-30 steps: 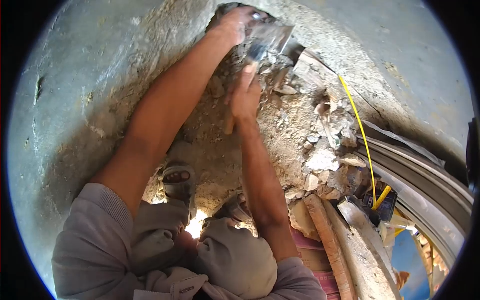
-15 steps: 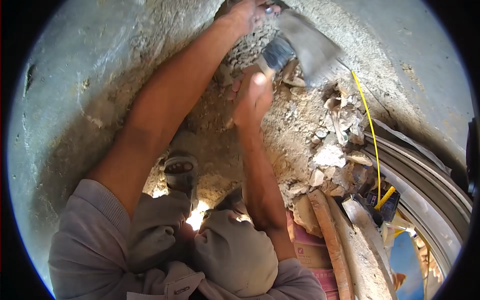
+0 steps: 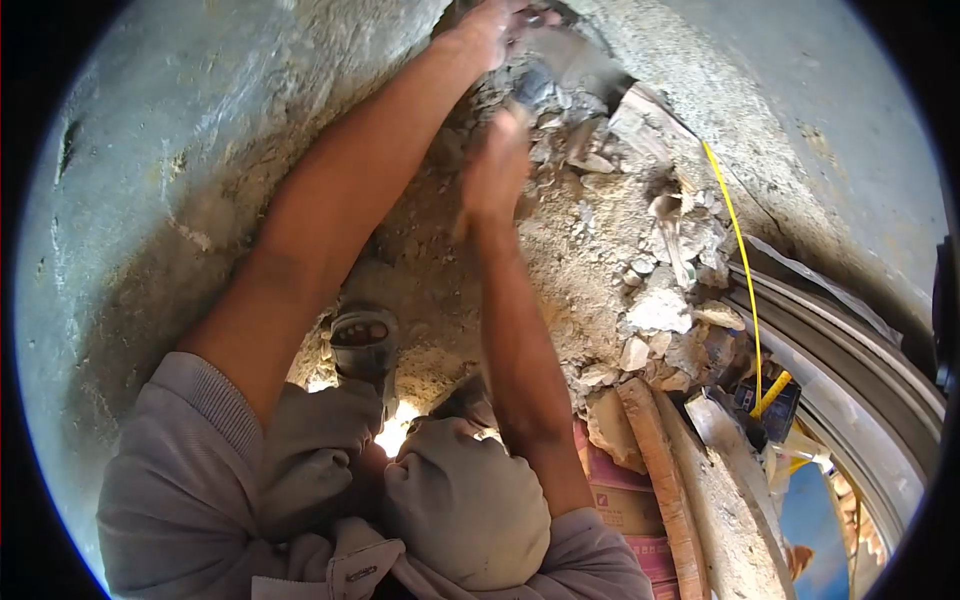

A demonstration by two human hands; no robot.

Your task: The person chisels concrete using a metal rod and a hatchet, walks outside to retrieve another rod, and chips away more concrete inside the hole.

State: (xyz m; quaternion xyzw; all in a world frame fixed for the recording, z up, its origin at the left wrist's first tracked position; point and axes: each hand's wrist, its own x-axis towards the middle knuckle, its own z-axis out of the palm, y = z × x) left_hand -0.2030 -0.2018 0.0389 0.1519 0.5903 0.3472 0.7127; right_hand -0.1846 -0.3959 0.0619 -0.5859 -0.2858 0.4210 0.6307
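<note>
My right hand (image 3: 497, 165) is closed round the handle of a short-handled hoe, its broad grey metal blade (image 3: 578, 55) smeared by motion. The dark collar (image 3: 534, 86) between handle and blade is just beyond my thumb. At the top of the view, my left hand (image 3: 492, 32) reaches into a broken hollow at the wall base. Its fingers are curled and partly hidden, and what they hold cannot be made out. Below the blade lies grey rubble (image 3: 565, 125) of stone and mortar chips.
Rough wall (image 3: 180, 150) curves round the left. On the right are broken stones (image 3: 660, 310), a yellow cable (image 3: 741, 250), metal channels (image 3: 850, 340), wooden strips (image 3: 660, 480) and pink-brown boxes (image 3: 625, 505). A sandalled foot (image 3: 360, 332) stands on the dusty ground.
My right hand and the hoe have moved up and left, bringing the blade close to my left hand. A pale broken piece formerly behind the blade now shows. My left hand stays nearly still.
</note>
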